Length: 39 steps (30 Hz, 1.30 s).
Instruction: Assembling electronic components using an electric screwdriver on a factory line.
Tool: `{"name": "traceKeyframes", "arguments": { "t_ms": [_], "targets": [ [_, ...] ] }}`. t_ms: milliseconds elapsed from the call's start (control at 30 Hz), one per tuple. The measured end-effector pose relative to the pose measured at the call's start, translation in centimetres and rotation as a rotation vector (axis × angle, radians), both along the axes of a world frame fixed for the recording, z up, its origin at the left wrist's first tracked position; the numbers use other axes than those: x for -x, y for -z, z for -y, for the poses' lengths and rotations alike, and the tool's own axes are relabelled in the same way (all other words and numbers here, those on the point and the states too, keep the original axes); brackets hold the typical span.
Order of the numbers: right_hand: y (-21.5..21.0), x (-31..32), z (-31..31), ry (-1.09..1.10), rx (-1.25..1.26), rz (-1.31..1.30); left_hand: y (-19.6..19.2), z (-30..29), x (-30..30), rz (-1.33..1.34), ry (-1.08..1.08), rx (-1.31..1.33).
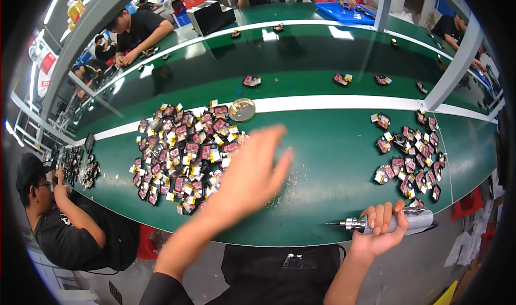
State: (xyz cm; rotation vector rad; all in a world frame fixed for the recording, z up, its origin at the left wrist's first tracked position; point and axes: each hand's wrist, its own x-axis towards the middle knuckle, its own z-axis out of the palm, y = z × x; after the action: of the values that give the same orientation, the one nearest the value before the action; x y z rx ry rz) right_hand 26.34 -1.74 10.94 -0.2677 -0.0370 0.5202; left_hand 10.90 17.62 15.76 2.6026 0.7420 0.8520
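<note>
The left hand [251, 173] is hovering, fingers spread wide and empty, beside the left pile of parts [185, 157]. The right hand [382, 231] is gripping an electric screwdriver [389, 222] — near table edge [301, 239].

Round metal tin [242, 110] — blue tray [344, 13]

2 piles small parts [185, 154], 1 electric screwdriver [389, 223], 1 round tin [242, 110]

Bright overhead light glares off the far bench [301, 63]. The left hand [252, 176] is motion-blurred. Edges bend and darken at the rim.
</note>
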Motion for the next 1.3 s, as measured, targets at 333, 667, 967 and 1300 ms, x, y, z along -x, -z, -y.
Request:
{"name": "traceKeyframes", "arguments": {
  "t_ms": [333,667,967,1300],
  "targets": [
    [1.7,0.1,1.2,-0.097,0.098,0.092,6.0,-21.7,-5.8,-0.447,-0.546,-0.264],
    [1.1,-0.1,1.1,-0.206,0.148,0.031,2.7,-12.4,-7.4,-0.182,0.033,-0.22],
    [1.6,1.4,5.3,-0.214,0.127,0.255,3.7,8.4,-4.9,-0.337,0.737,-0.284],
    [2.6,4.1,5.7,-0.339,0.207,0.239,4.5,10.0,-4.2,-0.232,0.696,-0.177]
  ]
}}
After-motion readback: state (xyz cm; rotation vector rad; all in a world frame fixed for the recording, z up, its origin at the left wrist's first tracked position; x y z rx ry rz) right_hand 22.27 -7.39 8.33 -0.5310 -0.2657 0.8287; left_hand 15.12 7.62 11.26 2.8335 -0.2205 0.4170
